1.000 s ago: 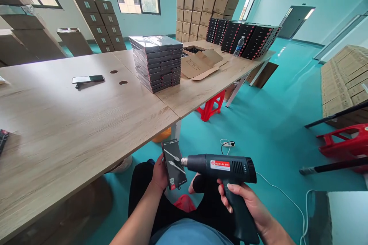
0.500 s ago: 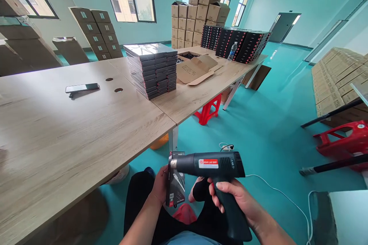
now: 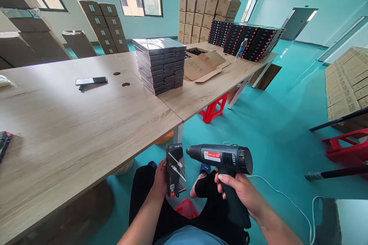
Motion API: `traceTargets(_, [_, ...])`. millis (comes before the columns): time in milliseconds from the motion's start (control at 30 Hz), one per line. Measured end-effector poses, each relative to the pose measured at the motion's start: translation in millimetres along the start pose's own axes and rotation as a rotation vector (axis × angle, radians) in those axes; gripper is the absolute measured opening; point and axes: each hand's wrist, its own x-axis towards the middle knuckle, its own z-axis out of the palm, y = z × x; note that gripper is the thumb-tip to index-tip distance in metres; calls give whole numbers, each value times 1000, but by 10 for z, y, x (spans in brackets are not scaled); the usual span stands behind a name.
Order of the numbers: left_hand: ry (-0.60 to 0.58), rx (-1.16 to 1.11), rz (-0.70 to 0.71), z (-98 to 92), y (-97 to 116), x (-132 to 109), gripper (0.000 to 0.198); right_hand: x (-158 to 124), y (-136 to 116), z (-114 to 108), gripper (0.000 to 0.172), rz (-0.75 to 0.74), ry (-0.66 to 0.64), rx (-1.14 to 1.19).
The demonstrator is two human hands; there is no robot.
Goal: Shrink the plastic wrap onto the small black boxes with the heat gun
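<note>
A black cable box (image 3: 176, 171) with a picture of a cable on its front stands tilted over my lap. My left hand (image 3: 161, 178) grips it along its left edge. In my right hand (image 3: 234, 187) is a black heat gun (image 3: 220, 157) with a red and white label, its handle wrapped by my fingers. The nozzle points left at the box's upper right side, with a small gap between them. A neat stack of similar dark boxes (image 3: 161, 67) sits on the wooden table (image 3: 86, 122) ahead of me.
A phone (image 3: 91, 80) lies on the table, with an opened cardboard carton (image 3: 204, 65) beyond the stack. Farther back are black boxes and a water bottle (image 3: 242, 48). A white cord (image 3: 281, 191) trails across the floor. Red stools (image 3: 214, 109) stand below the table and at right.
The heat gun has moved right, off the front of the cable box, and turned slightly. More of the box's face shows. The view has shifted left, bringing a dark packet in at the left edge.
</note>
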Motion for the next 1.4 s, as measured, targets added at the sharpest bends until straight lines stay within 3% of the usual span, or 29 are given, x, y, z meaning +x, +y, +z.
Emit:
traceTargets(33, [-15,-4,-29,-7,8,2,22,-8,16,-3,28,12,9,22])
traceTargets(167, [-32,-6,-11,-22,14,21,20,-32,77,-9,25,46,-164,104])
traceTargets(333, [-120,14,-71,-54,-11,47,25,48,162,-126,28,62,97,484])
traceTargets(533, [-140,42,-99,-71,-51,51,27,74,194,-212,24,148,65,643])
traceTargets(667, [-142,68,-141,-14,-83,27,27,65,122,-87,24,92,32,591])
traceTargets(800, [-110,101,-85,11,-98,20,22,70,25,6,29,37,-82,337])
traceTargets(967, [-119,113,-29,-12,-73,23,22,74,-33,-22,30,-39,86,159])
traceTargets(1133, [-60,55,37,68,-24,-27,19,-25,-25,-69,25,32,-181,1])
traceTargets(1300, [-90,68,-59,96,-30,-44,26,48,-41,-84,33,-21,130,134])
traceTargets(1400, [-120,86,-80,82,-53,-3,26,48,-134,-40,33,0,25,198])
